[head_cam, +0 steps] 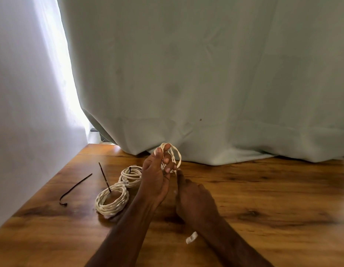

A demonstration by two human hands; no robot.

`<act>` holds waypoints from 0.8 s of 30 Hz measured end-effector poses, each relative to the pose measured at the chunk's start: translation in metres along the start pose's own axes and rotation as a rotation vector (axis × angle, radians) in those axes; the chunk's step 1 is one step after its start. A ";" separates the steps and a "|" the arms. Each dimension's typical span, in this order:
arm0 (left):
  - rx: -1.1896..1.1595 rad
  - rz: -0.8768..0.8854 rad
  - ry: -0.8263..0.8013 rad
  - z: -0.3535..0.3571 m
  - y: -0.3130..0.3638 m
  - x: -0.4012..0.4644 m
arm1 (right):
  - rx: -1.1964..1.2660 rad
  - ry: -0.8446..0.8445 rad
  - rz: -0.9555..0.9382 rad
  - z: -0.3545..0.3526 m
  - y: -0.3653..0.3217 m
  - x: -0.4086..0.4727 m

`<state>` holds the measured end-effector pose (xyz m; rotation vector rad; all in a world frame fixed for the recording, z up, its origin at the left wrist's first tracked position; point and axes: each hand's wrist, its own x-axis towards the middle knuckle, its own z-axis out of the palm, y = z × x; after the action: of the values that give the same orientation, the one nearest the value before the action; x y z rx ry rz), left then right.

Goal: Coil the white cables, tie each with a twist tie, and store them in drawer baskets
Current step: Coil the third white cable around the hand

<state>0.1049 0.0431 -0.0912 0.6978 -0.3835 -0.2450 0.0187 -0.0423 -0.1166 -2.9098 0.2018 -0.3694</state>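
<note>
My left hand [157, 176] is raised above the wooden table [263, 199] with loops of a white cable [176, 154] wound around its fingers. My right hand [194, 201] is just to its right, blurred, with the cable running down into it. The cable's white plug end [191, 237] hangs below my right wrist. Two coiled white cables lie on the table to the left: a nearer coil [111, 201] with a dark twist tie [104, 177] sticking up from it, and a farther coil [130, 175] bound with a dark tie.
A loose dark twist tie [74, 188] lies on the table at the left. A pale green curtain [205, 83] hangs behind and drapes onto the table's far edge. A white wall stands at the left. No drawer baskets are in view.
</note>
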 end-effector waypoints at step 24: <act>0.675 0.181 -0.041 -0.020 -0.020 -0.002 | 0.642 -0.064 -0.263 -0.021 0.007 -0.011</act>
<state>0.1095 0.0404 -0.1189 1.3131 -0.5733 0.0519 0.0018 -0.0516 -0.1007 -2.3037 -0.2675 -0.3081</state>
